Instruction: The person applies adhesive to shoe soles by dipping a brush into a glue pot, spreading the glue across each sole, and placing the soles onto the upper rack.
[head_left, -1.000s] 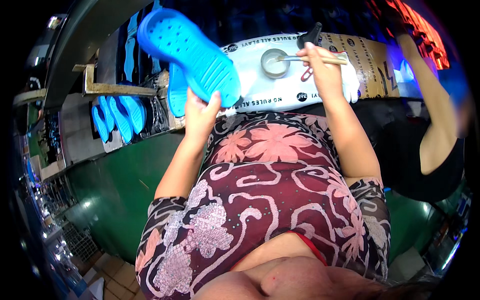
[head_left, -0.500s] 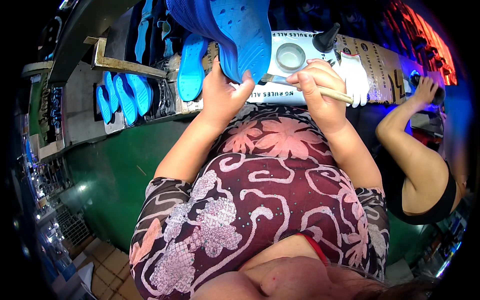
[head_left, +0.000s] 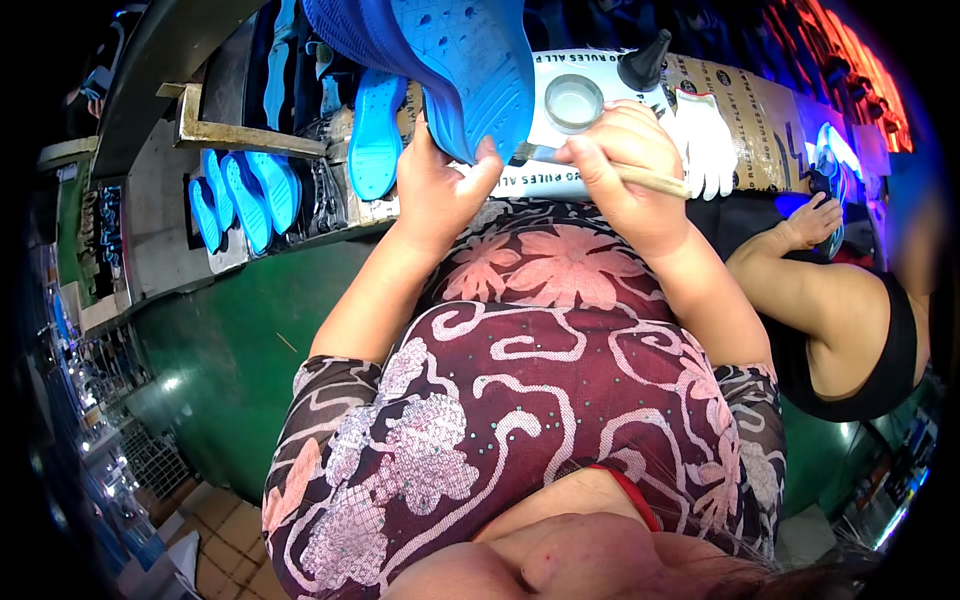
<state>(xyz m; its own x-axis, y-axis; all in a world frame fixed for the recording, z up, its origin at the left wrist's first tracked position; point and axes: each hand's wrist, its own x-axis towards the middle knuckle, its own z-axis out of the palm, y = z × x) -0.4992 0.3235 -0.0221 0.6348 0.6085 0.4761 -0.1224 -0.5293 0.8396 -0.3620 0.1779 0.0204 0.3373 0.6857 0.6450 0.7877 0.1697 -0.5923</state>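
My left hand point(head_left: 445, 190) is closed on the near end of a blue shoe sole point(head_left: 475, 75), its thumb lying on the sole's upper face. The sole is tilted up and runs out past the upper edge of the view. A brush point(head_left: 650, 181) with a pale wooden handle is gripped in my right hand point(head_left: 635, 175). Its bristles are at the edge of the sole near my left thumb; I cannot tell whether they touch it. Just beyond my right hand stands a small round glass dish point(head_left: 574, 103) with something pale or clear in it.
A black cone-tipped bottle point(head_left: 645, 62) and white gloves point(head_left: 704, 145) lie right of the dish. Several blue soles point(head_left: 376, 135) are at the left, beside a worn metal bracket point(head_left: 250, 138). Cardboard point(head_left: 740, 110) covers the bench. A co-worker's arm point(head_left: 800, 270) reaches in at the right.
My left hand and the sole have shifted slightly left. The brush tip stays by the sole's edge, with my right hand a little lower. At the right, the co-worker's hand has come down and nearer.
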